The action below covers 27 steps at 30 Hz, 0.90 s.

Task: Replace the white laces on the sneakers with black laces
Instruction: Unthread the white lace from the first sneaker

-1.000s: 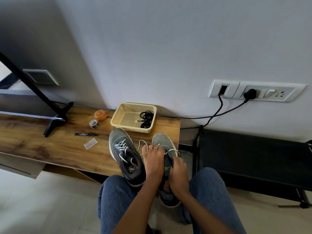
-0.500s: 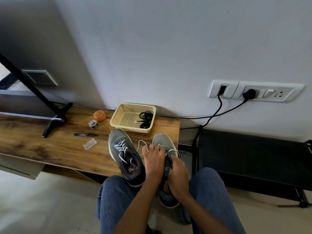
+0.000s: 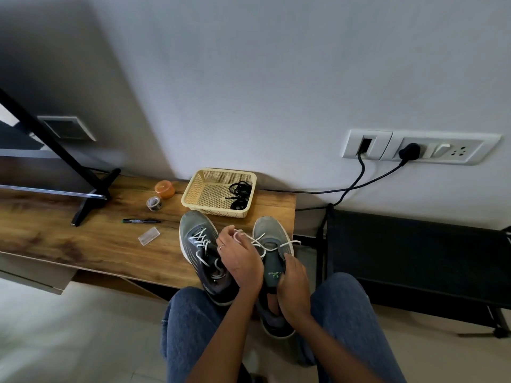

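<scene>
Pinching a white lace (image 3: 250, 239) in curled fingers, left hand (image 3: 240, 258) lifts it; right hand (image 3: 293, 283) grips the sneaker (image 3: 272, 252) tongue.

We see two sneakers side by side at the table's (image 3: 83, 244) near edge, the left sneaker (image 3: 199, 244) beside the right sneaker (image 3: 269, 236). Behind them sits a basket (image 3: 213, 192) with laces (image 3: 240, 195) in it. Left of the basket lie a tape roll (image 3: 154, 202), a pen (image 3: 141, 221) and a small case (image 3: 149, 236).
</scene>
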{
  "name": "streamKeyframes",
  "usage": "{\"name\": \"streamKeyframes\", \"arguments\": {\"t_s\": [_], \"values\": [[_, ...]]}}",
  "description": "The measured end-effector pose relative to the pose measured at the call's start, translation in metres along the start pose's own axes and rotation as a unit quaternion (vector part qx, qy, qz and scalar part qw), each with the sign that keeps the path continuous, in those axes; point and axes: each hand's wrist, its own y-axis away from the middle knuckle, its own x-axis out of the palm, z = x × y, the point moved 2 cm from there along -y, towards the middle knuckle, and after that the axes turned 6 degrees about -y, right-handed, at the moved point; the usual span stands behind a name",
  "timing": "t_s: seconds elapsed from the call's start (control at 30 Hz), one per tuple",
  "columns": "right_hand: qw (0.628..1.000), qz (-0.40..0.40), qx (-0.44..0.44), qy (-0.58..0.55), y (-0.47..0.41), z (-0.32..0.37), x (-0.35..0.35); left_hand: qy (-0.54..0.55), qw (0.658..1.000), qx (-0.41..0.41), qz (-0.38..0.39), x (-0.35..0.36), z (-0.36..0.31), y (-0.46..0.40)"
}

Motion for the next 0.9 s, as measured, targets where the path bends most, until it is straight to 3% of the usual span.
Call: {"name": "streamKeyframes", "arguments": {"t_s": [0.1,0.23,0.43,0.57,0.67,0.9], "values": [[1.0,0.013,-0.015,0.007,0.001,0.001,-0.002,-0.155,0.982,0.093,0.06,0.004,0.004,0.004],[1.0,0.006,-0.027,0.0,0.002,0.005,-0.005,-0.264,0.915,0.251,0.176,0.017,0.017,0.012],[0.999,0.002,-0.033,0.0,0.002,0.003,-0.002,-0.326,0.878,0.296,0.187,0.019,0.013,0.012],[0.999,0.008,-0.031,0.009,0.002,0.004,-0.003,-0.35,0.876,0.287,0.167,0.019,0.016,0.01],[0.999,0.013,-0.032,0.01,0.003,0.005,-0.005,-0.325,0.893,0.268,0.161,0.019,0.017,0.01],[0.999,0.022,-0.028,-0.007,0.004,0.007,-0.007,-0.066,0.982,0.136,0.114,0.005,0.013,0.015]]}}
